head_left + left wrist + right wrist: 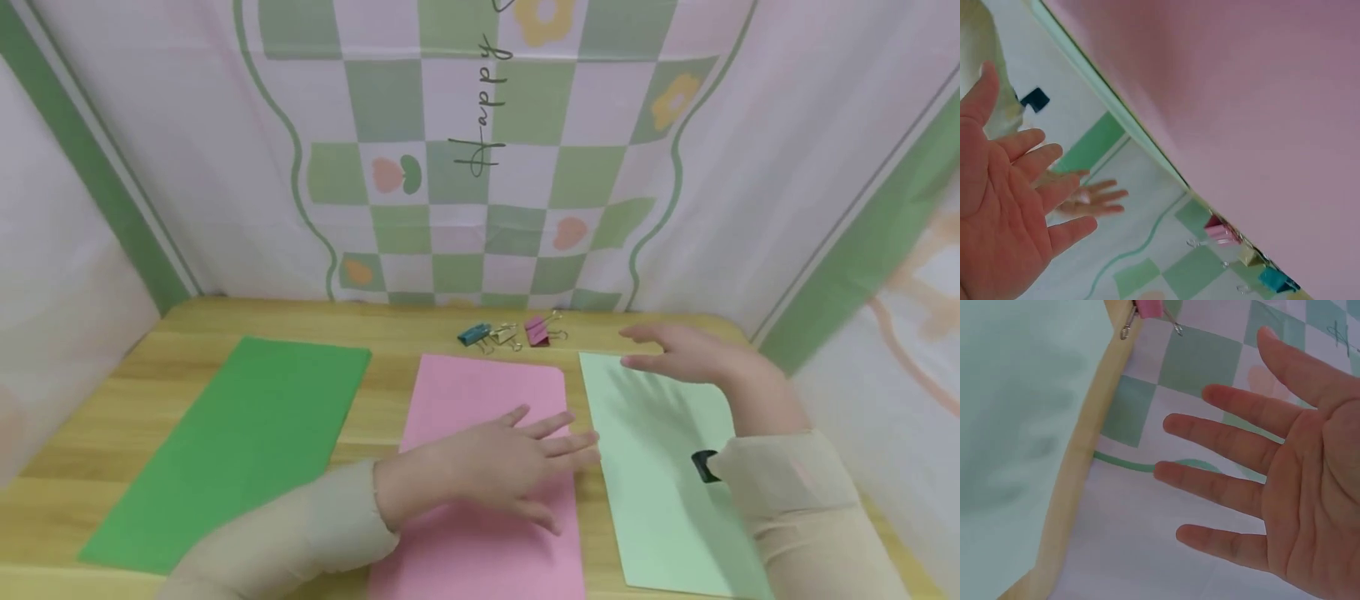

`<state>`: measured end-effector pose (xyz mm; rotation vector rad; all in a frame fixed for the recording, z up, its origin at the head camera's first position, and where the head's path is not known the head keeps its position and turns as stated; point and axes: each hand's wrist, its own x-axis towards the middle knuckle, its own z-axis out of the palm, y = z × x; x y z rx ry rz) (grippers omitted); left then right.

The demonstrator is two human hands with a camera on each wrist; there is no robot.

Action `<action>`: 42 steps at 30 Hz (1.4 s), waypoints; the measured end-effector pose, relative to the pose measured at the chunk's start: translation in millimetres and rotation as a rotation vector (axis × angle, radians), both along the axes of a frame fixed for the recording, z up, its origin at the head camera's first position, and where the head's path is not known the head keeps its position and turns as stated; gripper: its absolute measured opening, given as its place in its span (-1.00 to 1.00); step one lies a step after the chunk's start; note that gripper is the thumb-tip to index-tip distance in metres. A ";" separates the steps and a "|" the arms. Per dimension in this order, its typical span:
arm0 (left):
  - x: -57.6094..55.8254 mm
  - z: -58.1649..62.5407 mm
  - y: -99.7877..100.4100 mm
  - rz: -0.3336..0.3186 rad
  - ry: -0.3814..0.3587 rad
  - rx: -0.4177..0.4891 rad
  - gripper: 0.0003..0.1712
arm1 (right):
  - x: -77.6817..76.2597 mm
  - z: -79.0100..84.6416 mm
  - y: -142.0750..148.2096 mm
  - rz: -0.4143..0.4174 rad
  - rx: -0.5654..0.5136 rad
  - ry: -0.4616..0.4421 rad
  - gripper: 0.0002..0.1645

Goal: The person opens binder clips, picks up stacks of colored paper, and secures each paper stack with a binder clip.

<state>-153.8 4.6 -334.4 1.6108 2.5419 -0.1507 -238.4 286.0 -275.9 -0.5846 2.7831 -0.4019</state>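
Observation:
Above a stack of pink paper (pixel 487 392) my left hand (pixel 502 467) hovers palm down, its fingers spread toward the right and holding nothing. The left wrist view shows its bare palm (pixel 1010 200) apart from the pink surface. My right hand (pixel 690 354) is held over the far end of the light mint-green paper (pixel 652 500), its fingers extended and holding nothing, as the right wrist view of the palm (pixel 1310 494) confirms. Beyond the pink paper, near the back edge, lie three binder clips: a teal one (pixel 474 334), a cream one (pixel 503 333) and a pink one (pixel 537 331).
A darker green sheet or stack (pixel 240 442) lies on the left of the wooden table (pixel 135 400). A checkered curtain (pixel 457 233) hangs close behind the back edge, with light cloth on both sides. A small black piece (pixel 705 467) sits at the right cuff.

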 end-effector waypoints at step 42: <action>0.3 -14.8 90.3 -0.313 0.062 -0.262 -0.14 | -87.3 -0.2 -18.8 0.107 -0.035 0.019 -0.30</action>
